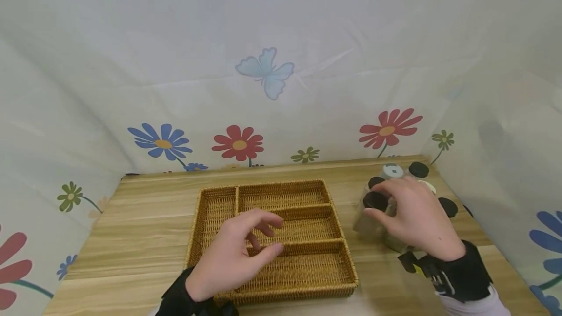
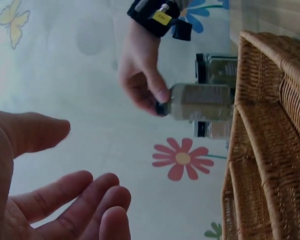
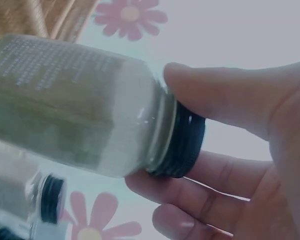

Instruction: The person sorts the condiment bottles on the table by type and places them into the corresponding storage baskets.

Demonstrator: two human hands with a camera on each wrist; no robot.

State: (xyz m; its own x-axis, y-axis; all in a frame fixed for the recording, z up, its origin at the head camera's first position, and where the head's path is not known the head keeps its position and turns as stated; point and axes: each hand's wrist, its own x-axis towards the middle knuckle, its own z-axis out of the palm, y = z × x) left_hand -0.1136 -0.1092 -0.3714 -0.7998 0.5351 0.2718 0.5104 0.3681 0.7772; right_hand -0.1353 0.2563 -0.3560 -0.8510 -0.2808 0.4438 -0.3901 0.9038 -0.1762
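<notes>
My right hand [image 1: 417,213] pinches a spice jar [image 3: 75,100] by its black screw cap [image 3: 182,142], thumb on one side and fingers on the other. The jar is clear, with pale print and a greenish-brown powder inside; in the head view it leans slightly beside the other jars. My left hand [image 1: 239,252] is over the wicker tray [image 1: 285,296], fingers loosely bent and apart from the thumb, holding nothing. In the left wrist view the gripped jar [image 2: 200,102] appears beyond the tray's edge.
Several other jars stand at the table's right, among them one with a white lid [image 1: 392,170] and one with a black lid [image 1: 419,169]. The tray has several compartments split by woven dividers. A flowered curtain [image 1: 307,111] borders the wooden table [image 1: 145,218] at the back and sides.
</notes>
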